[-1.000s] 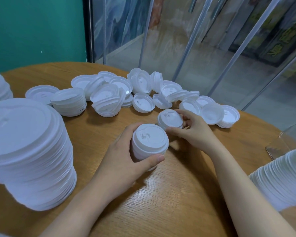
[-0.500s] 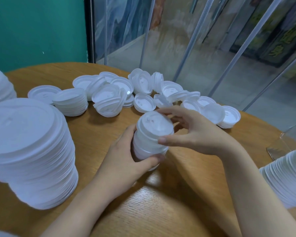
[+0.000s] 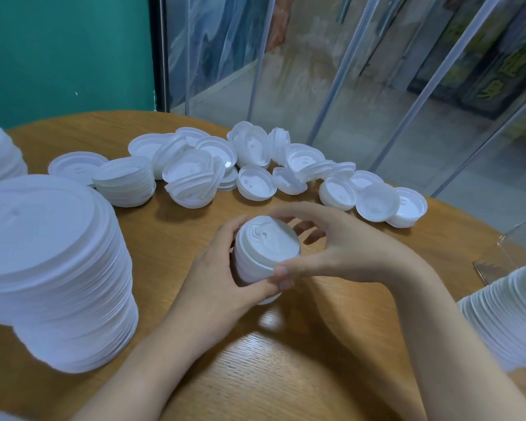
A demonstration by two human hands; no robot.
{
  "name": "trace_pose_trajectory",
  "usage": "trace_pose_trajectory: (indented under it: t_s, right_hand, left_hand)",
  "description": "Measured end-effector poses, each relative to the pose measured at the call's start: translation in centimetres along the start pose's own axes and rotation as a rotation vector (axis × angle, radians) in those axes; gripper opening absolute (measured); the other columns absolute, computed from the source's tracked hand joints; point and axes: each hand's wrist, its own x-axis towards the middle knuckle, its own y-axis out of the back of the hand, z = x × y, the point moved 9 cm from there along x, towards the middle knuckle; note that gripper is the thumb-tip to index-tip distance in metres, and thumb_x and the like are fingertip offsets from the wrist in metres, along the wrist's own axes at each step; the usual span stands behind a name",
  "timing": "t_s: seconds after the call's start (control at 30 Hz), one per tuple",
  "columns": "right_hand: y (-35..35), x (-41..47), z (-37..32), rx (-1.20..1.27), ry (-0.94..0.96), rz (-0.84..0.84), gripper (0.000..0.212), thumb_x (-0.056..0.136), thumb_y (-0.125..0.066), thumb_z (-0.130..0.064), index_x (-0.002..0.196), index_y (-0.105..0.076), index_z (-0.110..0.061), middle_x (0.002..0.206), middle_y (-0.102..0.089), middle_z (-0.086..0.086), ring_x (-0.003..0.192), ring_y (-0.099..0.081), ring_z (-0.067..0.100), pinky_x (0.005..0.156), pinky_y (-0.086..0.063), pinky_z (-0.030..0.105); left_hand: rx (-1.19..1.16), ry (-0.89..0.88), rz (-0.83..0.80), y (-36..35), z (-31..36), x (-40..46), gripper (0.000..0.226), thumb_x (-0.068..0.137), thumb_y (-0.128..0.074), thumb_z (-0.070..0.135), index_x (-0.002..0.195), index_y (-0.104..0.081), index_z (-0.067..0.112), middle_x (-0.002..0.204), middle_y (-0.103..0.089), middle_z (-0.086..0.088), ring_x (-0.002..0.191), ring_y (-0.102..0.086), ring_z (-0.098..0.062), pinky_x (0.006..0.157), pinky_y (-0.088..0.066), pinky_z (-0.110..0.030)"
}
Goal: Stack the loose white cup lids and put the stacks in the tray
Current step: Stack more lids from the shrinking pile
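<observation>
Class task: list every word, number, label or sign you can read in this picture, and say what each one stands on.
None can be read for certain.
White plastic cup lid on the stack in the grip: raised moulded marks, too blurred to read.
Upturned loose white lid on the round wooden table: small embossed marks, too small to read.
Dark panel behind the clear plastic strips: yellow characters, blurred and cut off, unreadable.

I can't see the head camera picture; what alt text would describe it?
Two hands hold a short stack of white cup lids over a round wooden table: the left hand grips its side, the right hand pinches the top lid. Loose lids lie scattered behind, and a tall stack stands at left.
</observation>
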Motion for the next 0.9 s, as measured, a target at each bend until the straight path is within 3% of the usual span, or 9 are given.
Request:
trace_pose_trajectory:
  t_s: [0.07, 0.13, 0.23, 0.3, 0.33, 0.43, 0.53, 0.7, 0.9]
  right_hand:
    - [0.0, 0.0, 0.2, -0.012, 0.009, -0.019, 0.073, 0.059, -0.081, -0.077, 0.125, -0.057, -0.056, 0.125, -0.057, -0.034, 0.111, -0.055, -0.008, 0.094, -0.05, 0.023]
    - [0.8, 0.7, 1.1, 0.068, 0.014, 0.104, 0.062, 0.064, -0.071, -0.078, 0.118, -0.067, -0.049, 0.12, -0.063, -0.029, 0.108, -0.06, -0.002, 0.09, -0.051, 0.024]
    - [3.4, 0.9, 5.6, 0.184, -0.012, 0.648, 0.036, 0.08, -0.064, -0.067, 0.095, -0.071, -0.034, 0.098, -0.067, -0.016, 0.092, -0.063, 0.011, 0.082, -0.052, 0.032]
    - [3.7, 0.2, 8.9, -0.037, -0.074, 0.921, 0.03, 0.09, -0.07, -0.048, 0.103, -0.071, -0.021, 0.106, -0.063, -0.007, 0.099, -0.061, 0.019, 0.084, -0.051, 0.037]
    - [3.5, 0.1, 10.5, -0.141, -0.13, 0.968, 0.032, 0.092, -0.071, -0.039, 0.112, -0.07, -0.014, 0.115, -0.062, 0.0, 0.108, -0.058, 0.024, 0.09, -0.05, 0.038]
    - [3.4, 0.4, 13.8, -0.196, -0.242, 0.952, 0.048, 0.091, -0.072, -0.028, 0.133, -0.061, -0.006, 0.137, -0.056, 0.009, 0.125, -0.048, 0.032, 0.106, -0.039, 0.038]
    - [3.0, 1.4, 14.2, -0.227, -0.236, 0.869, 0.051, 0.095, -0.067, -0.025, 0.141, -0.056, -0.007, 0.143, -0.057, 0.008, 0.133, -0.043, 0.031, 0.113, -0.034, 0.041]
    - [3.0, 1.6, 14.2, -0.301, -0.248, 0.868, 0.032, 0.095, -0.066, -0.022, 0.125, -0.067, -0.013, 0.124, -0.068, 0.005, 0.123, -0.052, 0.028, 0.103, -0.033, 0.044]
    - [3.0, 1.3, 13.9, -0.358, -0.239, 0.89, 0.017, 0.093, -0.072, -0.026, 0.107, -0.074, -0.016, 0.1, -0.07, 0.002, 0.102, -0.057, 0.028, 0.098, -0.032, 0.041]
  left_hand:
    - [-0.023, 0.0, -0.006, -0.1, 0.2, 0.0, 0.093, 0.057, -0.087, 0.06, 0.14, -0.047, 0.048, 0.123, -0.06, 0.038, 0.117, -0.057, 0.013, 0.093, -0.045, -0.008]
    - [-0.035, -0.004, -0.018, -0.2, 0.4, 0.0, 0.093, 0.056, -0.088, 0.056, 0.14, -0.049, 0.05, 0.125, -0.061, 0.036, 0.119, -0.057, 0.011, 0.097, -0.045, -0.012]
    - [-0.043, -0.007, -0.018, -0.2, 0.4, 0.0, 0.089, 0.054, -0.088, 0.055, 0.136, -0.053, 0.05, 0.127, -0.061, 0.035, 0.121, -0.056, 0.009, 0.101, -0.044, -0.017]
    - [-0.042, -0.004, -0.022, -0.2, 0.3, 0.0, 0.087, 0.054, -0.087, 0.057, 0.134, -0.053, 0.05, 0.126, -0.062, 0.034, 0.12, -0.056, 0.009, 0.1, -0.044, -0.019]
    - [-0.041, 0.003, -0.027, -0.2, 0.2, -0.1, 0.086, 0.053, -0.087, 0.058, 0.133, -0.053, 0.05, 0.126, -0.062, 0.034, 0.119, -0.056, 0.009, 0.1, -0.044, -0.019]
    - [-0.045, 0.022, -0.032, -0.2, 0.1, 0.0, 0.085, 0.053, -0.087, 0.06, 0.131, -0.053, 0.052, 0.125, -0.062, 0.034, 0.118, -0.057, 0.01, 0.099, -0.045, -0.021]
    - [-0.034, 0.022, -0.025, -0.2, 0.1, 0.0, 0.087, 0.051, -0.087, 0.063, 0.131, -0.053, 0.052, 0.125, -0.062, 0.033, 0.118, -0.056, 0.01, 0.099, -0.046, -0.022]
    - [-0.02, 0.015, -0.018, -0.3, 0.1, 0.1, 0.096, 0.047, -0.09, 0.067, 0.132, -0.049, 0.054, 0.126, -0.059, 0.035, 0.12, -0.054, 0.011, 0.099, -0.044, -0.019]
    - [-0.001, 0.023, 0.016, -0.2, 0.0, 0.2, 0.109, 0.044, -0.084, 0.075, 0.141, -0.039, 0.06, 0.135, -0.053, 0.035, 0.128, -0.05, 0.009, 0.112, -0.044, -0.031]
